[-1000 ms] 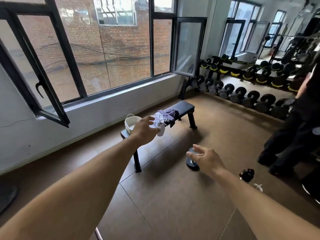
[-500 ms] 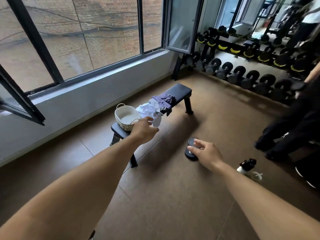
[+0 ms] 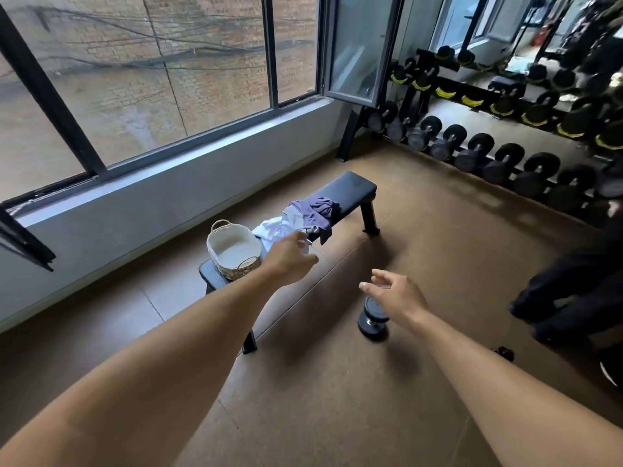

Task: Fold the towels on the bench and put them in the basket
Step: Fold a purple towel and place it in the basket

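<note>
Both hands, the left hand point(image 3: 290, 261) and right hand point(image 3: 396, 294), are reaching empty with fingers loosely spread toward crumpled white point(image 3: 273, 232) and purple towels point(image 3: 315, 212) lying on the black padded bench point(image 3: 350, 190) beside the round woven basket point(image 3: 232, 251).

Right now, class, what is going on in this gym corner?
A person reaches both bare arms toward a black bench. The left hand is open near the white towel; the right hand hangs open above a dumbbell on the floor. A purple towel lies crumpled beside the white one. The basket holds no towel; nothing is folded.
</note>
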Motion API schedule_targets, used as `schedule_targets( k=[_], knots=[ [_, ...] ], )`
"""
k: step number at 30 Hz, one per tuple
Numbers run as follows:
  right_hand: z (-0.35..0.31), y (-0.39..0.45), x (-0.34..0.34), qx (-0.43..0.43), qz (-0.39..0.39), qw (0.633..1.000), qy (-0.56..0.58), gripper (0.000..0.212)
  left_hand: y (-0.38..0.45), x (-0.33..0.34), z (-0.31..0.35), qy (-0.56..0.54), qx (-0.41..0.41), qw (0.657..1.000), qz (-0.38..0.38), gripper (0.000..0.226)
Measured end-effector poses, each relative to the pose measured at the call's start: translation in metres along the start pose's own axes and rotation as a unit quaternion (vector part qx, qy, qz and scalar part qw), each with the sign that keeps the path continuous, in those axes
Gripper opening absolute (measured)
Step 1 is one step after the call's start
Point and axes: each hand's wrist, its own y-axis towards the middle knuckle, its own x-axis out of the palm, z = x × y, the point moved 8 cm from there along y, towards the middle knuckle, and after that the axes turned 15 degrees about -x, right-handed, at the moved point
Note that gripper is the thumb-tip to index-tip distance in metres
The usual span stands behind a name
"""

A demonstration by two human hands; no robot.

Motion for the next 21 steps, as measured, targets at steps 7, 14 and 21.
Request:
schedule_targets(
  k=[7, 14, 21],
  knots=[
    [-0.023, 0.096, 0.066, 0.001, -0.012, 1.000, -0.001, 0.064, 0.095, -0.039, -0.013, -0.031, 0.005, 0.999, -0.017, 0.053],
    [-0.047, 0.165, 0.128, 0.060, 0.034, 0.997, 0.024, 0.061, 0.212, -0.086, -0.045, 0.015, 0.014, 0.998, -0.053, 0.056],
    [-0.007, 0.170, 0.084, 0.146, 0.104, 0.984, 0.014, 0.059, 0.261, -0.013, 0.027, 0.066, 0.069, 0.985, -0.147, 0.058]
  ],
)
